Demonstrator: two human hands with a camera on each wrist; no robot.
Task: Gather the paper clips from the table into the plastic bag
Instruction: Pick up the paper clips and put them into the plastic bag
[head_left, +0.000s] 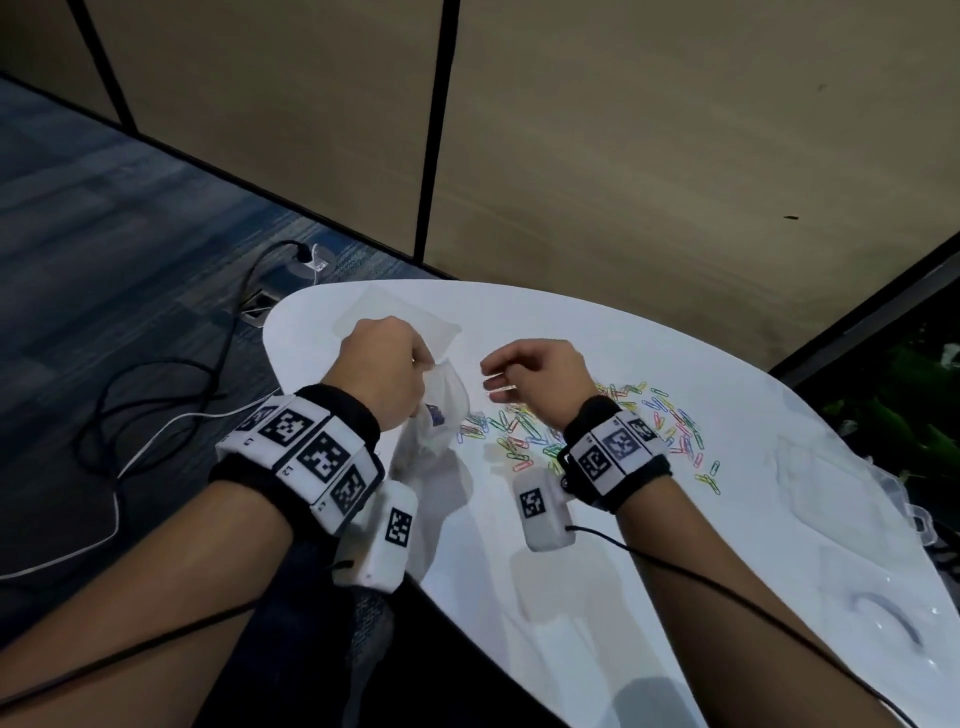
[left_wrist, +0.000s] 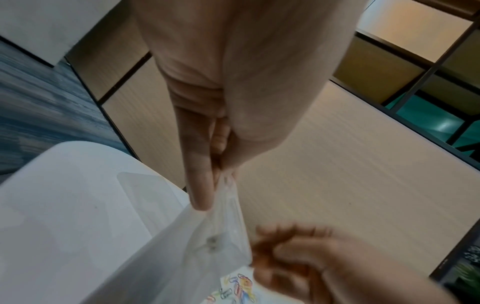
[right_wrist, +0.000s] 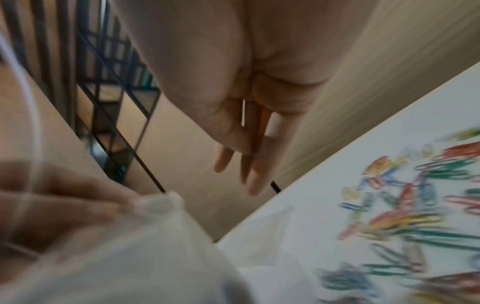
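From the head view, the left hand (head_left: 382, 366) pinched the plastic bag (head_left: 441, 415) by its top edge, while the right hand (head_left: 535, 376), fingers loosely curled, hovered just beside it above the paper clips (head_left: 597, 426) strewn on the surface (head_left: 649, 597); whether it held any clips I could not tell.

From the left wrist, thumb and finger nipped the bag's rim, bag hanging below.

From the right wrist, the fingers (right_wrist: 255, 179) hung relaxed, most clips lying below them. Judging by that, nearly all was left to gather.

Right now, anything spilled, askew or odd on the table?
Only the task's mess: colored paper clips lie scattered loose on the white table. The left hand pinches the plastic bag. Nothing looks damaged.
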